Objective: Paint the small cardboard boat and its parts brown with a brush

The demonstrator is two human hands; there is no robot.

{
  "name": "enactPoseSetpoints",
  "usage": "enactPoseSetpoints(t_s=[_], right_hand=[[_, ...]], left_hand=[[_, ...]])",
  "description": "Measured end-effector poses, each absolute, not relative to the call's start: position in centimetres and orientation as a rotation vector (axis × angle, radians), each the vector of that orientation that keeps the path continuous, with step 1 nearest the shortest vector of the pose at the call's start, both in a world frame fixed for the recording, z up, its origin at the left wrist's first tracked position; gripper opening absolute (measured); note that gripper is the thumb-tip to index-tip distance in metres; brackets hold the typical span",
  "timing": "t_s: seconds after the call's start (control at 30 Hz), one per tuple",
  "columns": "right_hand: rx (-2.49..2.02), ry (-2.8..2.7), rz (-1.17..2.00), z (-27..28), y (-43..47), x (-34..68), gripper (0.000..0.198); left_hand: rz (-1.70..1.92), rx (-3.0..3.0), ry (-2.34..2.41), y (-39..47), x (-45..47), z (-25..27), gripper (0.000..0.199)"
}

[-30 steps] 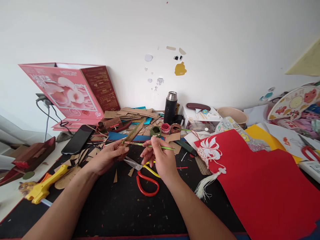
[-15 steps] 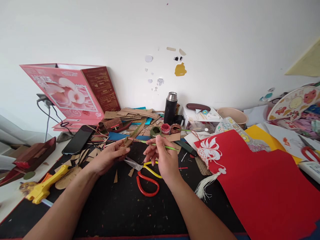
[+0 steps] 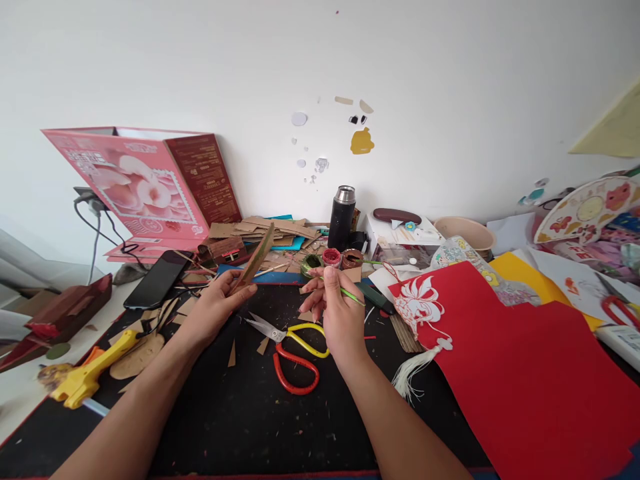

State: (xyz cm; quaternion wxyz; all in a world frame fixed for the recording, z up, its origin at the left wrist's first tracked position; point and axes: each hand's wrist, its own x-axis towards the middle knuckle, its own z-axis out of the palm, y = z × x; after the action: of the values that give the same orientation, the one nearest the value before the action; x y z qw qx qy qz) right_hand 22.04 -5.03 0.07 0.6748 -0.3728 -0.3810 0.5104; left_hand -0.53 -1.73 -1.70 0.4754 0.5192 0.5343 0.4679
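My left hand [image 3: 223, 303] is closed around the lower end of a narrow painted cardboard strip [image 3: 258, 257], which tilts up and to the right with a greenish face. Between the thumb and fingers of my right hand [image 3: 341, 310] is a thin green paintbrush [image 3: 353, 297], its tip reaching left near the paint jars. Just beyond that hand stand a jar of dark green paint [image 3: 311, 265], one of red paint [image 3: 331, 257] and one of brown paint [image 3: 353, 259]. Below and between both hands lie open scissors [image 3: 295, 343] with one yellow and one red handle.
A yellow glue gun [image 3: 93, 373] and a phone [image 3: 159, 279] lie at the left. Behind the jars stands a black thermos [image 3: 343, 217], beside piled cardboard scraps [image 3: 270, 227]. Red paper with a tassel [image 3: 530, 373] covers the right side. A pink box [image 3: 145, 187] leans on the wall.
My right hand has moved slightly right, taking the brush away from the cardboard strip. The strip in my left hand now stands more upright, shifted left.
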Motion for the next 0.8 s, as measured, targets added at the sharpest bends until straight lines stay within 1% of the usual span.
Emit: enactPoseSetpoints(t_s=[0.2, 0.47, 0.8], right_hand=[[-0.867, -0.890, 1.159, -0.6, -4.8, 21.7, 0.059], [-0.886, -0.957, 1.212, -1.2, -5.1, 21.2, 0.058], [-0.893, -0.954, 1.227, -1.8, -4.9, 21.0, 0.058]], left_hand=[[1.191, 1.295, 1.272, -2.1, -0.4, -1.4, 0.065], [1.156, 1.337, 1.235, -3.1, 0.4, -0.5, 0.067], [1.006, 1.504, 1.158, -4.1, 1.3, -1.1, 0.055]])
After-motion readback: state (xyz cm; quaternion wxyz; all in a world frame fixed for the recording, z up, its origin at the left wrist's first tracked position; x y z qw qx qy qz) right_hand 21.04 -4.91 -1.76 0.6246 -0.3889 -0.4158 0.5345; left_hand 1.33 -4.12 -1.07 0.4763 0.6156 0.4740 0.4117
